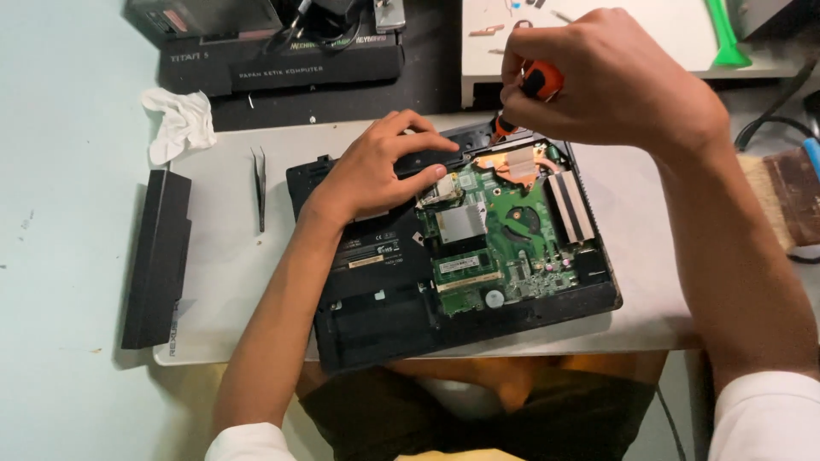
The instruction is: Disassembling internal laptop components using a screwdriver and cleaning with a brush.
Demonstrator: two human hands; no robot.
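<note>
In the middle of the frame I see an opened laptop [410, 282] lying bottom-up on a pale grey mat [222, 282], its cover off on the right half so the green circuit board [504, 239] shows, with a copper heat pipe [512, 162] near the top, a silver finned heatsink [571, 207] at the right edge, a memory module and a round coin cell lower down. The left half of the base is black plastic with labels. My left hand [376, 166] lies flat on the laptop's upper edge, fingers spread and pressing, gripping nothing. My right hand [615, 77], at upper right, is closed around an orange-and-black screwdriver [534, 85], whose tip points down at the laptop's top edge. Left of the laptop, tweezers [259, 183] rest on the mat, a long black battery [156, 256] lies at its left edge, and a crumpled white cloth [181, 121] sits above.
</note>
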